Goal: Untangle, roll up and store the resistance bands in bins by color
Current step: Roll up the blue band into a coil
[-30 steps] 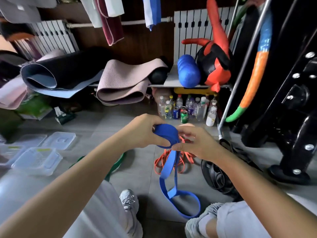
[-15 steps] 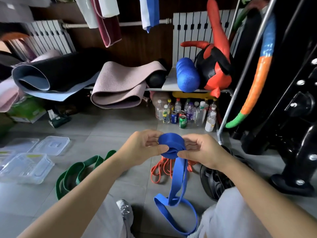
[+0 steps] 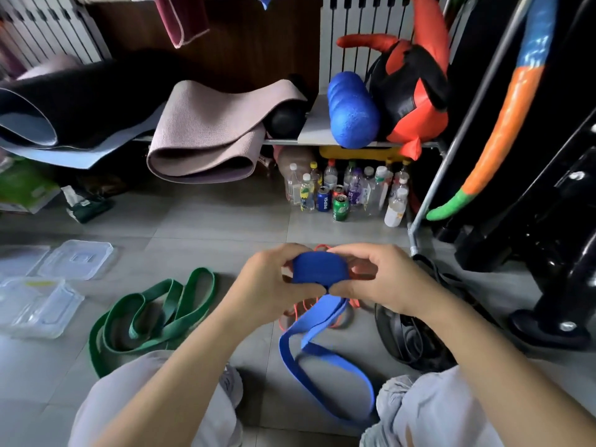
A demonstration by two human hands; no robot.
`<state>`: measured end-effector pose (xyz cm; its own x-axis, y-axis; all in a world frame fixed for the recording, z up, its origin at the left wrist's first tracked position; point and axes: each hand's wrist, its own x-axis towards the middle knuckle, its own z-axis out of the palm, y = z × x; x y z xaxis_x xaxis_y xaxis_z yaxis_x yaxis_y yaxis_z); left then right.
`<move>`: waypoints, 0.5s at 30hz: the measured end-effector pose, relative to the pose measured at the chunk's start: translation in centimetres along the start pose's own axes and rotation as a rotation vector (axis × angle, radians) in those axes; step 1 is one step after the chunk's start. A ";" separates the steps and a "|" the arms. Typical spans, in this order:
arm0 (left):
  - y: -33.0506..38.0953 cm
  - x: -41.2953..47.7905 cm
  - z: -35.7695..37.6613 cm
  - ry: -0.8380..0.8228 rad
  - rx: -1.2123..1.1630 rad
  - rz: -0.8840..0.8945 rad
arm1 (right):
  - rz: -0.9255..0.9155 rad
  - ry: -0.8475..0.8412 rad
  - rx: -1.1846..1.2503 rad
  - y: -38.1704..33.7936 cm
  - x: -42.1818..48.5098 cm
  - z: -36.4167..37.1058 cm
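My left hand (image 3: 267, 285) and right hand (image 3: 382, 285) both pinch the blue band (image 3: 319, 269), fingers curled round its half-wound roll, held up above the floor (image 3: 225, 227). Below the roll, the loose tail (image 3: 322, 350) hangs down to a loop on the tiles between my knees. To roll it well, I should hold the coil flat and snug, feed the 2 layers in without a twist, and turn evenly. The green band (image 3: 154, 311) lies left of the roll, the clear bins (image 3: 38, 304) farther left.
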<state>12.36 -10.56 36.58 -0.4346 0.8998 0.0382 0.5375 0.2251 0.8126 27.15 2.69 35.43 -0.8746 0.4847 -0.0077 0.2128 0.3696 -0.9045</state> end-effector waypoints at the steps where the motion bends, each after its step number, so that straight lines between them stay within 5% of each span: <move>1: 0.0 0.1 -0.1 0.036 -0.066 -0.013 | 0.002 -0.001 -0.008 0.0 0.1 -0.2; 10: -0.2 -1.4 1.1 -0.064 -1.002 -0.206 | -0.072 0.055 0.440 -0.2 -0.1 1.8; 12: -0.5 -1.4 1.2 -0.053 -0.886 -0.217 | -0.076 0.079 0.362 -0.2 -0.3 2.0; 15: -0.9 -1.5 0.4 0.004 -0.211 -0.093 | -0.038 0.117 0.130 0.2 -0.7 2.0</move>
<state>12.79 -11.93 35.53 -0.4787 0.8770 -0.0407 0.3316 0.2235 0.9165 26.99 0.86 34.40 -0.8229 0.5639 0.0702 0.1160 0.2876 -0.9507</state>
